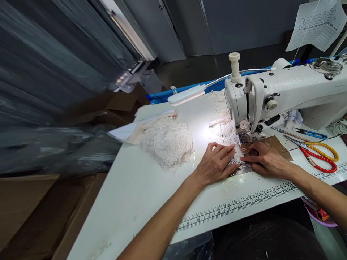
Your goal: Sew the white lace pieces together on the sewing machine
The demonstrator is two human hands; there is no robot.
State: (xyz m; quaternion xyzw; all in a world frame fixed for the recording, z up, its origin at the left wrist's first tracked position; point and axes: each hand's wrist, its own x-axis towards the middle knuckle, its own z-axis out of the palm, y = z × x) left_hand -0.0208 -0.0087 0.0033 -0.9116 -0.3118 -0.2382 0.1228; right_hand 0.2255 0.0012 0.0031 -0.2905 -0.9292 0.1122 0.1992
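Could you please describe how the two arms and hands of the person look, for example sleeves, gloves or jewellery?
Both forearms are bare right up to the picture's edge: no sleeve shows. The left hand and the right hand wear no gloves. No ring, watch or bracelet can be seen on either. The fingernails look short and unpainted, though they are small in the head view.

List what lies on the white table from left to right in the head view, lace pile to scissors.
Lace pile → left hand → small lace piece under the needle → right hand → red and yellow scissors.
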